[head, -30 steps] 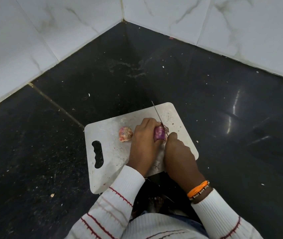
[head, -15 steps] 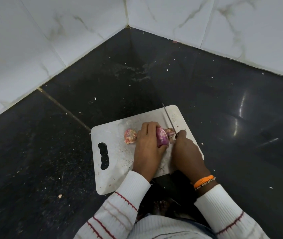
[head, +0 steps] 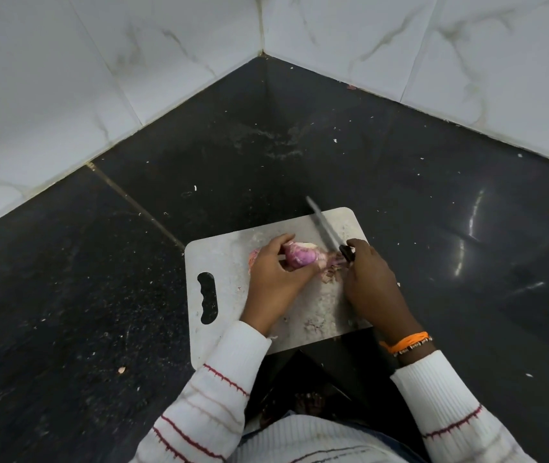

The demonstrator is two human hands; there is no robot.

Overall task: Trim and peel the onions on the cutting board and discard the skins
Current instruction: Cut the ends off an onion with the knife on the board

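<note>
A white cutting board point(head: 229, 259) with a handle slot lies on the dark counter. My left hand point(head: 275, 280) grips a purple onion point(head: 301, 255) over the board's middle, a pale cut face showing at its top. My right hand point(head: 371, 289) holds a knife point(head: 325, 228) by its dark handle, blade pointing away past the board's far edge. Loose purple skin point(head: 331, 265) hangs between the onion and my right hand. A second onion point(head: 253, 257) is mostly hidden behind my left hand.
The black counter point(head: 433, 212) runs into a corner of white marble-tiled walls point(head: 166, 61). Small crumbs and skin flecks dot the counter and board. A counter seam point(head: 132, 202) runs diagonally at left. The counter's front edge lies just below the board.
The knife has left the onion and lifted to its right. My left hand turned the onion, exposing its cut end, and skin now trails toward my right hand.
</note>
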